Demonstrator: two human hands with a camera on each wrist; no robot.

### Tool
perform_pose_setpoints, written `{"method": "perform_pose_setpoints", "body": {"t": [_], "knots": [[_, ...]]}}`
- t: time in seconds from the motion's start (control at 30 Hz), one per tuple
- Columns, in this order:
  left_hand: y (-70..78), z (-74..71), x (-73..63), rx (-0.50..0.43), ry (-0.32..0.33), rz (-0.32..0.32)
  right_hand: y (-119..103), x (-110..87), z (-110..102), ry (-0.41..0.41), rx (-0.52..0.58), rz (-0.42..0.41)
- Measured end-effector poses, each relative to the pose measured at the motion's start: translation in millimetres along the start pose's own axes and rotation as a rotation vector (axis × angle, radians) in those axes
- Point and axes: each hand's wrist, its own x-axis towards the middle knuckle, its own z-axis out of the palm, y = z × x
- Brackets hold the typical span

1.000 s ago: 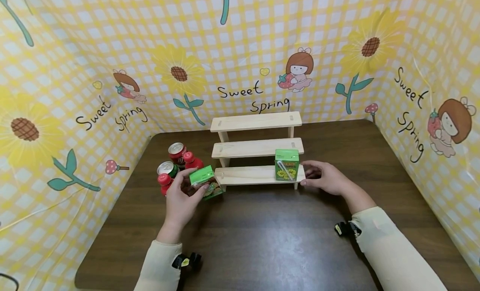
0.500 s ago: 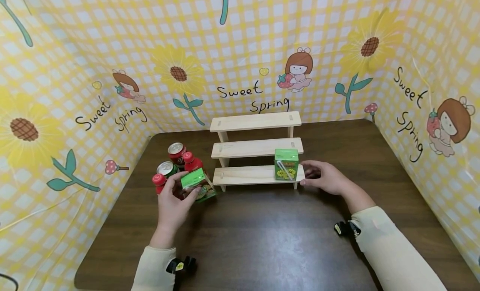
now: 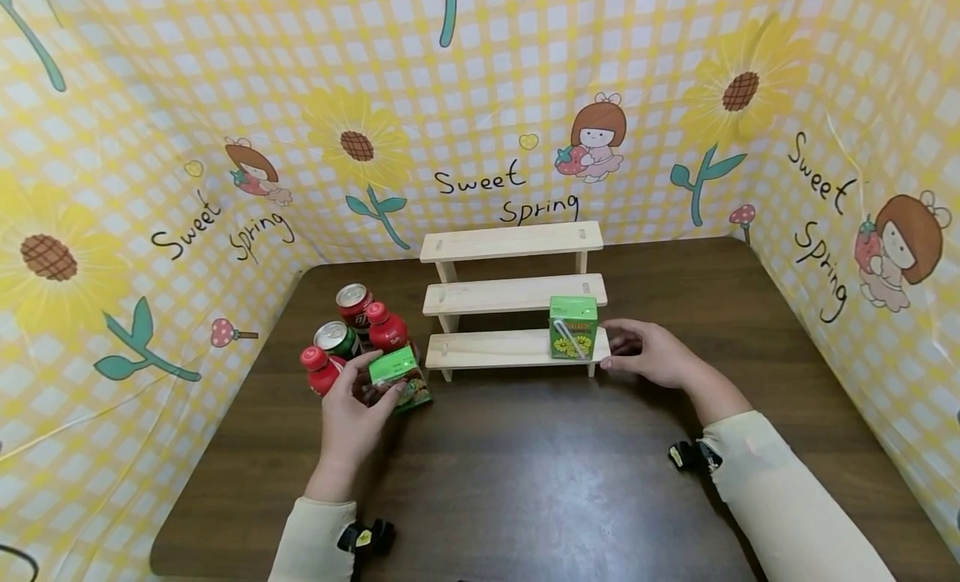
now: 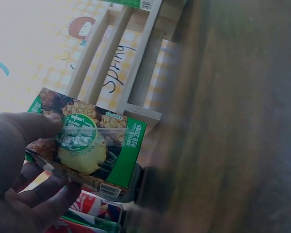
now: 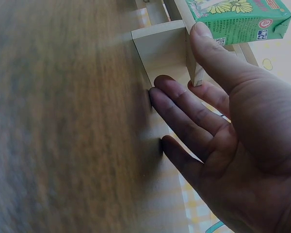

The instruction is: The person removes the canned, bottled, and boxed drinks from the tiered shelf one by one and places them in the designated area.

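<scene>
My left hand [image 3: 351, 422] grips a green juice box [image 3: 393, 365] at the left of the table, thumb on one face and fingers on the opposite one. A pineapple picture shows on the box's face in the left wrist view. The box is low over the table, beside the bottles. At the right end of a three-step wooden shelf [image 3: 487, 348], my right hand [image 3: 654, 357] holds the lowest step's end between thumb and index finger; its other fingers extend loosely below. A second green juice box [image 3: 574, 328], with a straw on its front, stands upright on that step's right end.
Two red-capped bottles, one nearer [image 3: 321, 372] and one farther [image 3: 387, 328], stand left of the shelf with a green can [image 3: 337, 338] and a dark red can [image 3: 354, 305]. Yellow checked cloth [image 3: 480, 107] walls the brown table [image 3: 517, 474] behind and at both sides.
My left hand has drawn the juice box left, away from the shelf, then lowered it slightly, and the box is more upright. The near bottle has shifted left. My right hand stays put.
</scene>
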Motion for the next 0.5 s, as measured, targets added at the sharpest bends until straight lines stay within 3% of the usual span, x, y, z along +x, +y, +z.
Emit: {"method": "perform_pose_setpoints", "body": {"t": [0.17,0.5], "knots": [[-7.1,5.9,-2.5,-0.036,0.011,-0.031,1,0.6,0,-0.001,0.004,-0.003],[-12.0,7.0,-2.2,0.014,-0.001,-0.046,3,1.7,1,0.0,0.008,-0.002]]}}
